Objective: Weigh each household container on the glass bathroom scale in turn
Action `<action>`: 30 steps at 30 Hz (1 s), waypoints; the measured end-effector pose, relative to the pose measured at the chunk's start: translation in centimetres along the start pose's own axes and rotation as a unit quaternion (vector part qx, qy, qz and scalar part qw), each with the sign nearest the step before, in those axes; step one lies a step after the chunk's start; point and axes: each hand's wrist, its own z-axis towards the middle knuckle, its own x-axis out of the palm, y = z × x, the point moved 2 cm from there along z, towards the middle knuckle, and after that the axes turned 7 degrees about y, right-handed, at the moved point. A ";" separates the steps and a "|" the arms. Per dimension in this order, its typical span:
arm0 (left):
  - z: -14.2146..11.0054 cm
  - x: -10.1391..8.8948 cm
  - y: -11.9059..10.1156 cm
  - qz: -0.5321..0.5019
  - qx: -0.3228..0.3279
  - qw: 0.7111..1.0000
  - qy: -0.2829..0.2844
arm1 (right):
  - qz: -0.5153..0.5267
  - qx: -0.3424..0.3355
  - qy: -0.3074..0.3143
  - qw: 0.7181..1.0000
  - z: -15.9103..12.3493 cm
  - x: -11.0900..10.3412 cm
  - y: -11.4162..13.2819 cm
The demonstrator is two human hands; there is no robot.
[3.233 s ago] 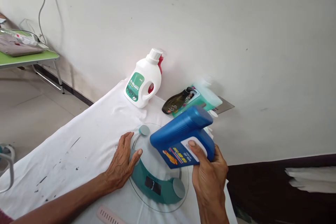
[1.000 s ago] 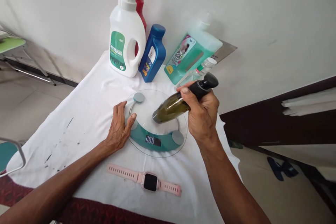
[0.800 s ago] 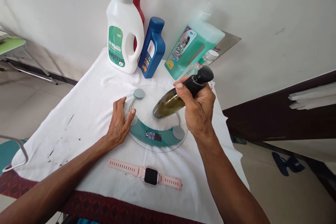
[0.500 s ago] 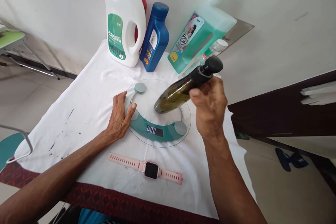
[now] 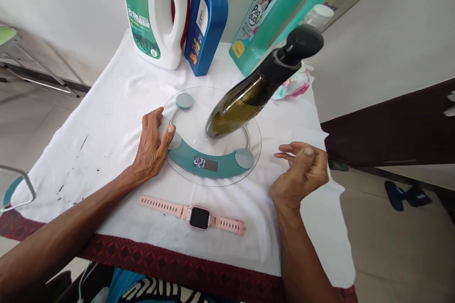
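Observation:
A round glass scale [image 5: 227,170] with a teal band lies on the white cloth. Its small display [image 5: 205,164] shows lit digits. On the glass stands a dark green pump bottle [image 5: 245,99] with a black pump head, appearing slanted in this view. My left hand [image 5: 152,147] rests at the scale's left edge, fingers stretched and the thumb over the rim. To the right of the scale, my right hand [image 5: 300,175] is clear of the bottle, holding nothing, with loosely bent fingers apart. A pink smartwatch [image 5: 199,218] lies flat in front of the scale.
Along the wall stand a white jug [image 5: 174,52], a blue bottle [image 5: 208,23] and a tilted green-liquid jug [image 5: 245,57]. Behind the pump bottle are a white cap [image 5: 322,15] and a crumpled colourful packet [image 5: 296,86]. Dark slippers [image 5: 407,195] lie on the floor.
My right hand has let go of the pump bottle and drawn back to the right and down. The bottle now stands alone on the scale, and the display digits have changed. The view has shifted closer.

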 end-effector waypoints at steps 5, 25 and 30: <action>0.0 -0.1 0.0 -0.004 -0.006 1.000 0.003 | -0.017 0.013 0.034 0.999 -0.2 0.0 -0.2; -1.3 0.6 0.0 -0.058 0.014 0.998 -0.016 | 0.049 -0.043 0.202 0.977 3.5 10.9 11.9; -1.5 1.0 0.1 -0.046 0.038 0.998 -0.032 | 0.101 -0.138 0.193 0.966 5.2 14.6 16.6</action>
